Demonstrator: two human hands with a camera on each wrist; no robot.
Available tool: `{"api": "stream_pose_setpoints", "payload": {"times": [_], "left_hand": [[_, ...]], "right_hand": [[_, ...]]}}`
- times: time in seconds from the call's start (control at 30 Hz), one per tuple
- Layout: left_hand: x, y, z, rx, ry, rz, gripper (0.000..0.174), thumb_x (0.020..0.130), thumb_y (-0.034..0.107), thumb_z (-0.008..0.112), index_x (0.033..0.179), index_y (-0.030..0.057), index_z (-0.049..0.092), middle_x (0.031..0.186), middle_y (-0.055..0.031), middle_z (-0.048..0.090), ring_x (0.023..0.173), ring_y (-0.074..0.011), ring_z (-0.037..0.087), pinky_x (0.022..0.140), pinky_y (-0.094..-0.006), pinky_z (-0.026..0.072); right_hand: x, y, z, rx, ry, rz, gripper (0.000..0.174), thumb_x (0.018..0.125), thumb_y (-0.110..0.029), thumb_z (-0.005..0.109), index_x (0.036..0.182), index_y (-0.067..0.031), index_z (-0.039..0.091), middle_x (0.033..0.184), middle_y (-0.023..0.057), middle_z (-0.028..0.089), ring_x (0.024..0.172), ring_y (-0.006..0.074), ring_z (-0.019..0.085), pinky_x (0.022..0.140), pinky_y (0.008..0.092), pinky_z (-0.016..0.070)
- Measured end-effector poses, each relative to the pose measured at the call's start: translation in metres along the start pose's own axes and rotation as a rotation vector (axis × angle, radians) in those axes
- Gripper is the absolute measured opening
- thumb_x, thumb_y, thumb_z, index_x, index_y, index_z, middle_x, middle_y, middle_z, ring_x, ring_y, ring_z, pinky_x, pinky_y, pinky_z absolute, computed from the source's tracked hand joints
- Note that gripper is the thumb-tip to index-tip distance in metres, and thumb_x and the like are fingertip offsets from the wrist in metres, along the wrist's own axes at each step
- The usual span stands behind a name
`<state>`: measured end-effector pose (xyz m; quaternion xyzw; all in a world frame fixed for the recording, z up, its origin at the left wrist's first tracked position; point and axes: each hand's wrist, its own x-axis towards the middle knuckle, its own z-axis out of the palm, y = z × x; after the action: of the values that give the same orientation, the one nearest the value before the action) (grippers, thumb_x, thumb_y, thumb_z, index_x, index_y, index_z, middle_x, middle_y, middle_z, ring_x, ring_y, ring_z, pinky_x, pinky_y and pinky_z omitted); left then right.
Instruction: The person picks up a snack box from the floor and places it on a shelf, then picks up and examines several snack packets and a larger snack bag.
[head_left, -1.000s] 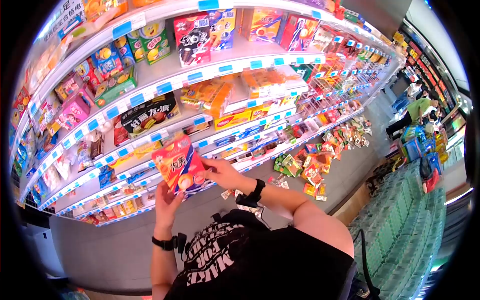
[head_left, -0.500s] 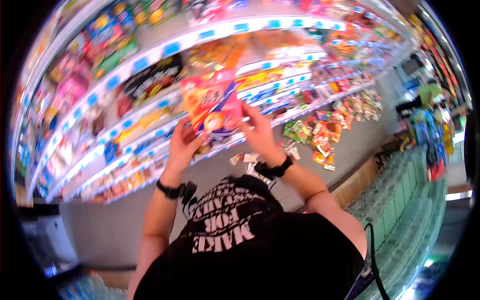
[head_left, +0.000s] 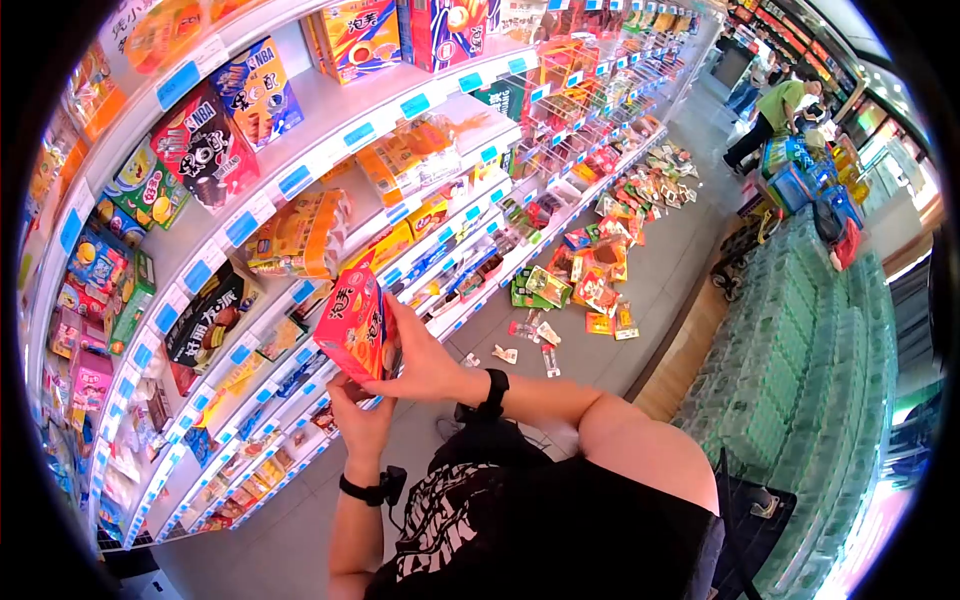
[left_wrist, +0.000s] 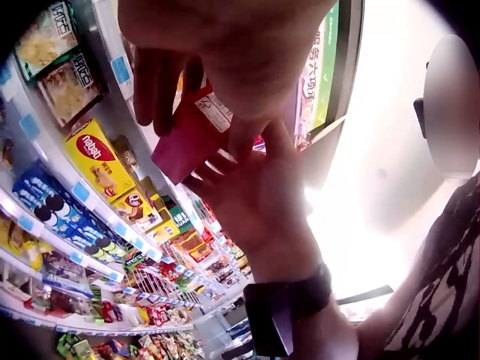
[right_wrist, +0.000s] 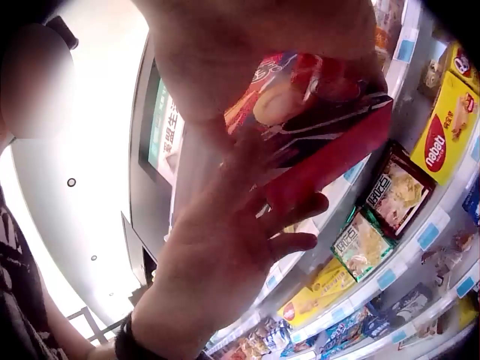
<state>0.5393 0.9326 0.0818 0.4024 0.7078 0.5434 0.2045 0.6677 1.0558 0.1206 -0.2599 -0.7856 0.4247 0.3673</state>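
Both hands hold a red snack box (head_left: 352, 325) with orange and purple printing, tilted in front of the shelves. My right hand (head_left: 425, 362) grips its right side, thumb toward the lower edge. Below it, my left hand (head_left: 362, 418) holds the bottom end, close to the right hand. In the left wrist view a plain dark-red face of the box (left_wrist: 191, 146) shows between the two hands. The right wrist view shows its printed front and a long red side (right_wrist: 330, 165), with the left hand's fingers (right_wrist: 289, 241) along the lower edge.
Stocked shelves (head_left: 340, 145) curve along the left, carrying similar puff boxes (head_left: 362, 38) on an upper level. Loose snack packets (head_left: 600, 270) lie on the floor beside the shelves. Stacked clear green-tinted packs (head_left: 790, 400) stand at right. A person in green (head_left: 780, 108) bends farther down the aisle.
The box has turned from its printed front facing me to showing a narrow side. My hands have come closer together around it, and the head view has swung to the right.
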Motion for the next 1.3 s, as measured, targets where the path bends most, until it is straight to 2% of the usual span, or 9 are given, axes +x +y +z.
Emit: {"api": "stream_pose_setpoints", "payload": {"times": [0.17,0.5,0.73,0.77,0.87,0.9,1.0,1.13,1.3], "left_hand": [[-0.037,0.027,0.025,0.062,-0.076,-0.004,0.069,0.075,0.008,0.087,0.130,-0.0023,0.046,0.109,-0.0133,0.067,0.094,-0.0203,0.068,0.079,-0.0325,0.0564],[-0.202,0.051,0.098,-0.074,0.206,-0.026,0.065,0.081,0.000,0.077,0.136,-0.0034,0.044,0.117,-0.0135,0.064,0.100,-0.0191,0.067,0.078,-0.0304,0.0574],[-0.247,0.086,0.139,-0.076,0.226,-0.037,0.063,0.084,0.001,0.074,0.138,-0.0029,0.042,0.120,-0.0129,0.063,0.103,-0.0190,0.067,0.082,-0.0305,0.0562],[-0.248,0.090,0.144,-0.148,0.216,-0.034,0.063,0.085,0.000,0.073,0.139,-0.0028,0.041,0.123,-0.0129,0.063,0.105,-0.0192,0.066,0.085,-0.0310,0.0554],[-0.254,0.092,0.152,-0.354,0.165,-0.070,0.063,0.088,-0.002,0.069,0.143,-0.0024,0.038,0.130,-0.0129,0.060,0.114,-0.0195,0.062,0.093,-0.0324,0.0525],[-0.252,0.099,0.157,-0.408,0.139,-0.084,0.063,0.089,-0.003,0.067,0.144,-0.0022,0.037,0.132,-0.0130,0.059,0.117,-0.0196,0.061,0.095,-0.0329,0.0513],[-0.236,0.117,0.178,-0.516,0.030,-0.127,0.066,0.091,-0.005,0.064,0.149,-0.0019,0.033,0.139,-0.0136,0.054,0.126,-0.0213,0.055,0.103,-0.0353,0.0468],[-0.202,0.140,0.231,-0.530,-0.035,-0.037,0.073,0.093,0.001,0.065,0.155,0.0028,0.028,0.145,-0.0157,0.050,0.127,-0.0249,0.055,0.106,-0.0381,0.0451],[-0.156,0.157,0.296,-0.571,-0.069,-0.015,0.068,0.096,0.005,0.062,0.156,0.0082,0.030,0.146,-0.0161,0.049,0.125,-0.0264,0.057,0.103,-0.0400,0.0496]], "right_hand": [[-0.029,0.012,-0.041,0.086,-0.049,-0.025,0.127,0.067,-0.041,0.092,0.155,0.0056,0.013,0.147,0.0285,0.035,0.136,0.0407,0.042,0.111,0.0448,0.0401],[-0.148,0.005,-0.092,0.044,-0.218,-0.144,0.126,0.065,-0.041,0.093,0.154,0.0035,0.016,0.143,0.0264,0.037,0.132,0.0411,0.044,0.108,0.0444,0.0427],[-0.193,0.000,-0.167,0.083,-0.279,-0.108,0.116,0.069,-0.042,0.091,0.153,0.0003,0.022,0.143,0.0223,0.039,0.129,0.0385,0.049,0.105,0.0442,0.0456],[-0.188,0.014,-0.184,0.266,-0.314,-0.049,0.101,0.075,-0.038,0.088,0.151,-0.0025,0.033,0.140,0.0207,0.045,0.127,0.0338,0.052,0.100,0.0419,0.0493],[-0.173,0.037,-0.209,0.220,-0.389,-0.072,0.088,0.079,-0.033,0.087,0.148,-0.0039,0.042,0.136,0.0208,0.052,0.122,0.0284,0.057,0.096,0.0402,0.0515],[-0.168,0.030,-0.224,0.257,-0.418,-0.028,0.081,0.080,-0.024,0.086,0.147,-0.0054,0.045,0.127,0.0168,0.061,0.115,0.0222,0.061,0.095,0.0384,0.0524],[-0.155,0.032,-0.262,0.672,-0.585,0.208,0.077,0.081,-0.014,0.085,0.147,-0.0057,0.046,0.122,0.0121,0.065,0.108,0.0175,0.064,0.094,0.0354,0.0529],[-0.138,0.063,-0.313,0.573,-0.503,0.172,0.072,0.083,-0.008,0.083,0.144,-0.0010,0.045,0.121,0.0089,0.067,0.108,0.0161,0.065,0.096,0.0337,0.0532],[-0.010,0.125,-0.429,0.562,-0.233,0.100,0.062,0.087,-0.008,0.078,0.140,0.0007,0.047,0.128,0.0116,0.065,0.116,0.0175,0.063,0.098,0.0347,0.0524]]}}
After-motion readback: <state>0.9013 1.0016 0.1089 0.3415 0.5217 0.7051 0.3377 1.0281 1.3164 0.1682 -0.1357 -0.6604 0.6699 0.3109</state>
